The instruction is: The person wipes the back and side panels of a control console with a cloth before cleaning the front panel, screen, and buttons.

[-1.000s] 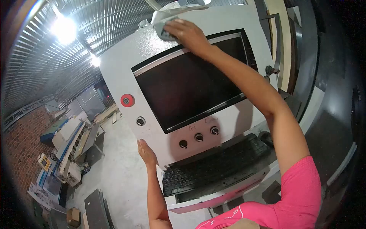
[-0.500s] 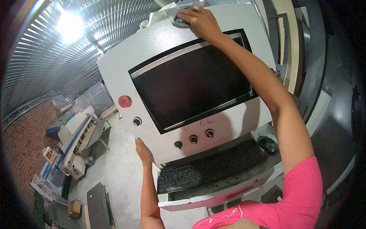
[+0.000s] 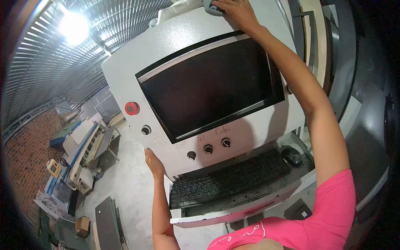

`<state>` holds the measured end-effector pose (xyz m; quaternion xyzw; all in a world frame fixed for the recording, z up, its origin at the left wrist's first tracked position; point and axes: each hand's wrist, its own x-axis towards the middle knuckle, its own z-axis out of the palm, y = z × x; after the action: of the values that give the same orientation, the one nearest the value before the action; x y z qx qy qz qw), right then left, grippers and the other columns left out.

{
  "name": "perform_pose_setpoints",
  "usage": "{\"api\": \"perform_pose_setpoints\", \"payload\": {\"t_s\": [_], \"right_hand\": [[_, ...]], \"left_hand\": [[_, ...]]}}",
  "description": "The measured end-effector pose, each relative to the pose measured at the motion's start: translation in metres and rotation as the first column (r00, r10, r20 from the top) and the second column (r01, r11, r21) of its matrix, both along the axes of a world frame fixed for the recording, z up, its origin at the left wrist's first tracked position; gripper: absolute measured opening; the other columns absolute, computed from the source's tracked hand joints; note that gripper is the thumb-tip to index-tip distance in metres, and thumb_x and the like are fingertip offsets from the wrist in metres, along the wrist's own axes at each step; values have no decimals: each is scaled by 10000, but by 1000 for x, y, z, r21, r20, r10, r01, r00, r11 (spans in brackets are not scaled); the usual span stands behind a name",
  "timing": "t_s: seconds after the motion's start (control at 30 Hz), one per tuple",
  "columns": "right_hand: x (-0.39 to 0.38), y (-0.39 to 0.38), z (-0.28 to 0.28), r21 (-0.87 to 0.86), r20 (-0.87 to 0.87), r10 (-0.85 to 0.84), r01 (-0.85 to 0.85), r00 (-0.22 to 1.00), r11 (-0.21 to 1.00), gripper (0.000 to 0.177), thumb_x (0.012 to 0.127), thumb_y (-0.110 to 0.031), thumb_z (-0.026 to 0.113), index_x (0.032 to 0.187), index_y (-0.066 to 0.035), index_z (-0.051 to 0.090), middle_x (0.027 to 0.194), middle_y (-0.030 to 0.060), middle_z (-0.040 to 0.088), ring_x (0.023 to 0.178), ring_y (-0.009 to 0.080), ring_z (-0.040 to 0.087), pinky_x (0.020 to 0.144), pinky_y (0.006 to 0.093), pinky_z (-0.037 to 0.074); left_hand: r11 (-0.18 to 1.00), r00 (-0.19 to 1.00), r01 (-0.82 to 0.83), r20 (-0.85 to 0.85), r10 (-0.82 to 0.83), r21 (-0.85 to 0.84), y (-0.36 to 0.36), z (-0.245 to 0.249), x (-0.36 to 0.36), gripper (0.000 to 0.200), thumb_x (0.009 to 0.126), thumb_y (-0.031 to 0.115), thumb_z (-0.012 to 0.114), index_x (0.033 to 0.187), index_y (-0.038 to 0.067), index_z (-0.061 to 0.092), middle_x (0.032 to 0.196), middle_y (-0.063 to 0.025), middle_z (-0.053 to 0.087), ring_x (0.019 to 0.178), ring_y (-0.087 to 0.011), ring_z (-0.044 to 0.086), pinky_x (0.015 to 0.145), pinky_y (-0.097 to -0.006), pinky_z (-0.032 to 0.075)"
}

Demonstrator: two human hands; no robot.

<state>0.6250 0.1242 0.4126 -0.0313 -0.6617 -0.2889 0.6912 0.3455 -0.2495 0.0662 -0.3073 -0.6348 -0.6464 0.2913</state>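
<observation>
My right hand is closed around a grey rag, pressing it near the top of a white control cabinet. Part of the rag is hidden under the fingers and cut off by the frame's upper border. My left hand lies against the cabinet's lower left side, thumb side toward me, fingers stretched and partly hidden. Between my arms is a dark monitor screen set into the front panel.
A red emergency button and several black knobs sit on the panel. Below, a pull-out tray holds a black keyboard and a mouse. A machine stands by the brick wall, and boards lie on the floor.
My right hand has moved the rag right and up along the cabinet's top. My left hand stays against the side. The view has shifted slightly.
</observation>
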Motion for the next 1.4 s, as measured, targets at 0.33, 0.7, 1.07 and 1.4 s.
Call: {"api": "perform_pose_setpoints", "payload": {"t_s": [0.33,0.7,1.07,1.4], "right_hand": [[33,36,-71,139,-24,-261,262,965,955,411,813,-148,591,1204,-272,571,1303,-73,545,1184,204,513,962,426,374],[46,31,-5,-148,0,-138,137,990,980,263,831,-102,532,1078,-78,621,1152,86,627,1082,296,565,917,435,422],[87,101,-54,-88,-45,-472,467,880,880,457,864,-74,544,1306,-184,513,1336,17,524,1235,243,484,1042,417,367],[89,114,-61,-132,6,-192,191,981,973,449,875,-32,509,1308,-147,510,1344,74,512,1261,264,462,1055,420,361]], "left_hand": [[992,993,115,29,-117,53,-1,6,11,546,1011,364,316,1111,-129,528,1079,-207,590,989,-270,538,906,-358,403],[994,995,82,55,-86,68,2,10,19,544,1010,379,324,1076,-117,537,1049,-182,596,971,-247,539,893,-344,408],[999,999,-31,31,30,34,2,2,7,532,1012,364,327,1132,-115,526,1085,-187,595,1002,-243,540,918,-343,405],[974,969,203,119,-215,103,0,8,16,525,1016,385,324,1099,-90,533,1061,-145,597,979,-206,542,890,-320,417]]}}
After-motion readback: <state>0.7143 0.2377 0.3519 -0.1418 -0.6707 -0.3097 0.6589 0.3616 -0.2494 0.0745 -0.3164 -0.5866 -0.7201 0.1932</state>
